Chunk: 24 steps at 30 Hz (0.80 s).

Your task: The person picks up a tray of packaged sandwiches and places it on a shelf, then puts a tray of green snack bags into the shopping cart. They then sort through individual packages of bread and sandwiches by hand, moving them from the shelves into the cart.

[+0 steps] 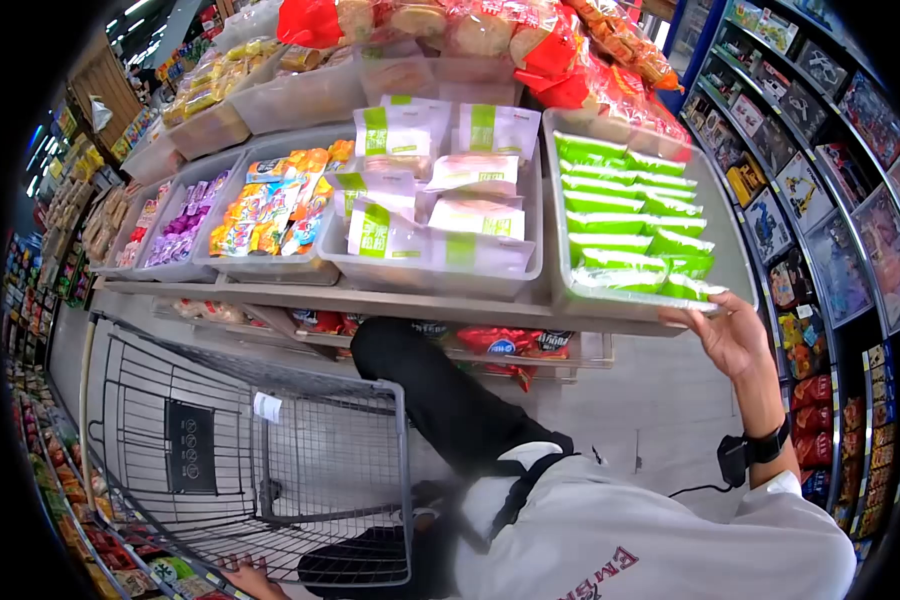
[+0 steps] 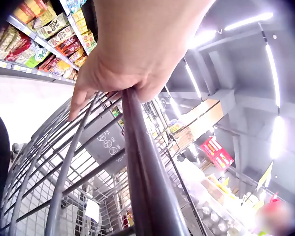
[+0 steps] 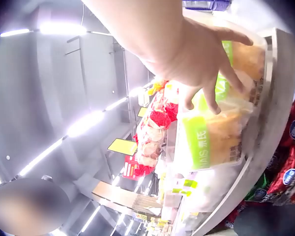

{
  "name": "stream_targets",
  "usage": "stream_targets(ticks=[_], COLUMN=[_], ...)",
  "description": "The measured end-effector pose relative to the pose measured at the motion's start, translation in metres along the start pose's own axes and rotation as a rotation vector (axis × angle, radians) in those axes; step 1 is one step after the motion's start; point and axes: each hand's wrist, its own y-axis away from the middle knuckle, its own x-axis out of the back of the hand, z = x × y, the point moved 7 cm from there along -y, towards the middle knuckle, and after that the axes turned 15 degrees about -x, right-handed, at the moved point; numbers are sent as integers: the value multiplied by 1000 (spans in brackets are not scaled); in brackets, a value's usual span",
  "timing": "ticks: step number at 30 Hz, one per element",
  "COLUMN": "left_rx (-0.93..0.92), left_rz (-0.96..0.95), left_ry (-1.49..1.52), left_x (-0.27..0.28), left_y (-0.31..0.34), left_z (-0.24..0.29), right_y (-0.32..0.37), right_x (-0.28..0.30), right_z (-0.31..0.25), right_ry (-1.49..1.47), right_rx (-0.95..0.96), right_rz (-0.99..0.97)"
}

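Note:
My left hand [image 1: 253, 580] is at the near rim of a grey wire shopping cart [image 1: 407, 450]; in the left wrist view the hand [image 2: 123, 78] grips the dark rail [image 2: 145, 172], one finger lying over the wires. The right hand [image 1: 725, 335] touches the near right corner of a clear bin [image 1: 560, 285] holding green packets [image 1: 610, 222]. In the right wrist view the right hand [image 3: 201, 64] has spread, slightly bent fingers over bags with a green label [image 3: 199, 140]; whether they press on the bags I cannot tell.
Left of the green packets stand bins of white-and-green bags [image 1: 385, 235], orange packets [image 1: 270, 205] and purple packets [image 1: 185, 220]. Red bags [image 1: 490, 340] lie on a lower shelf. A tall shelf of boxed goods [image 1: 800, 180] rises at right. Grey floor [image 1: 650, 400] shows below the display.

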Motion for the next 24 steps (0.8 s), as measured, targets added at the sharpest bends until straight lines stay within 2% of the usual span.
stream_targets(ticks=[4,6,9,10,13,15,17,23,24], left_rx=[-26,-24,27,16,22,-4,-8,-6,-34], left_rz=[21,27,45,43,35,26,27,22,50], left_ry=[-16,-46,-45,-30,-31,63,10,123,-14], left_x=[10,13,13,13,11,17,19,24,17], left_y=[-16,-17,-19,-17,-24,-29,-31,-44,-30], left_z=[-25,-27,-32,-30,-37,-45,-40,-56,-37], right_y=[-9,-13,-21,-27,-34,-33,-35,-38,-38], right_x=[5,9,6,5,10,13,13,16,15], right_z=[8,12,9,4,-1,-4,-7,-10,-10], right_ry=[2,-28,-28,-6,-55,-28,-53,-48,-35], right_rx=[-5,-28,-2,-22,-69,-54,-82,-80,-44], right_rz=[-28,59,85,40,74,81,46,22,25])
